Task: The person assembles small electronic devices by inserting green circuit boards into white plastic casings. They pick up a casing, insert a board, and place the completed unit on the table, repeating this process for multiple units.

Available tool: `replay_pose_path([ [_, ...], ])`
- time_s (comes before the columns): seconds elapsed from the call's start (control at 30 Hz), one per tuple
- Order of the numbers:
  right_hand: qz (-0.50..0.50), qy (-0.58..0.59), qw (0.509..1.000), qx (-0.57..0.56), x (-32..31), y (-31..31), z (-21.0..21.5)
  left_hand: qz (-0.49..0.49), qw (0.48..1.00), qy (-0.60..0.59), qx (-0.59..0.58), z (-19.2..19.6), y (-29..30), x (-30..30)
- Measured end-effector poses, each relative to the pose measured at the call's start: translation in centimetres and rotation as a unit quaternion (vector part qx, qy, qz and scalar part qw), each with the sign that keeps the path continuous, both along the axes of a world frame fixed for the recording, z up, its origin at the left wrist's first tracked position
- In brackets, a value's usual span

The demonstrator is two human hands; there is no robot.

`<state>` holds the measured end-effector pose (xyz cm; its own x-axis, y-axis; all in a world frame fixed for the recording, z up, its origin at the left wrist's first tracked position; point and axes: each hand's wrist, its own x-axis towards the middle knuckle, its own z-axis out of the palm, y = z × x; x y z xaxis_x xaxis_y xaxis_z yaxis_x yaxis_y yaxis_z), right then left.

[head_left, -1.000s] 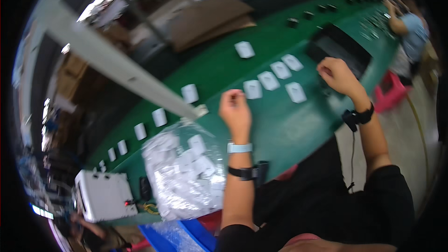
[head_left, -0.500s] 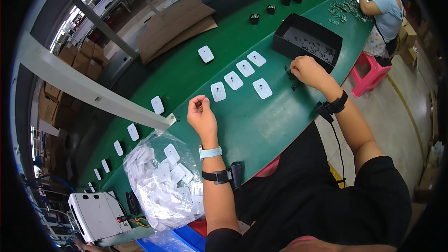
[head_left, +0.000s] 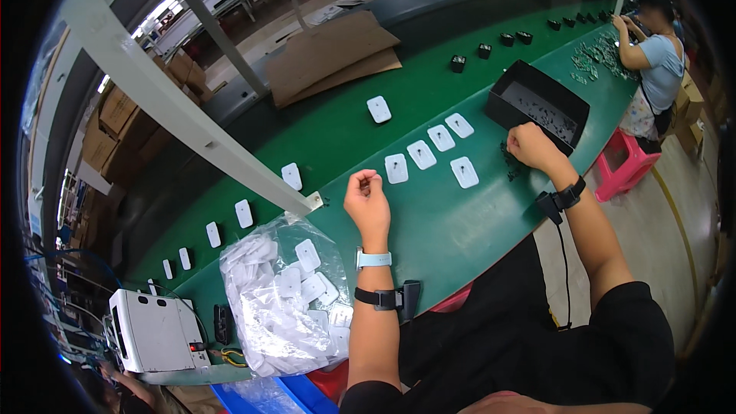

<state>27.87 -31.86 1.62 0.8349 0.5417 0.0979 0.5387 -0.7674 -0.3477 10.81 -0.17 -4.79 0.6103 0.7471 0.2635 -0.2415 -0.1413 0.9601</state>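
Observation:
My right hand (head_left: pixel 537 147) is at the scattered small black parts (head_left: pixel 512 165) on the green table, its thumb and fingertips pinched together; whatever is between them is too small to make out. Raised beside the nearest white plate, my left hand (head_left: pixel 367 201) has its fingers curled in, and their contents, if any, are hidden. Several white rounded plates (head_left: pixel 422 155) lie in a slanted row between the hands, each with a small black piece on it. One more white plate (head_left: pixel 464 172) lies closer to me. Beyond my right hand stands a black open box (head_left: pixel 502 113) holding more black parts.
A clear bag (head_left: pixel 253 322) of white plates lies left of my left forearm. White plates (head_left: pixel 379 110) and black cups (head_left: pixel 458 64) sit along the green belt. A slanted metal post (head_left: pixel 184 107) rises at left. Another person (head_left: pixel 658 61) works at far right by green boards (head_left: pixel 602 57).
The view has shifted, so the whole scene sits further right and lower. Both hands keep about the same places over the table, fingers still closed.

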Motion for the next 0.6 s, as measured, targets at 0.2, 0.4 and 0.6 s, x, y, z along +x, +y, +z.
replay_pose_path([
  [0.2,0.016,-0.109,0.994,0.020,0.1,-0.3,1.1,0.001,1.000,0.006,0.009,0.0,-0.4,0.4],
  [0.4,0.194,-0.002,0.950,0.246,-3.7,9.0,5.8,-0.013,0.999,0.038,0.027,0.4,-0.2,-0.3],
  [0.6,0.311,0.075,0.896,0.309,-4.9,16.9,2.0,-0.044,0.998,0.053,0.006,1.0,-0.4,-0.1],
])
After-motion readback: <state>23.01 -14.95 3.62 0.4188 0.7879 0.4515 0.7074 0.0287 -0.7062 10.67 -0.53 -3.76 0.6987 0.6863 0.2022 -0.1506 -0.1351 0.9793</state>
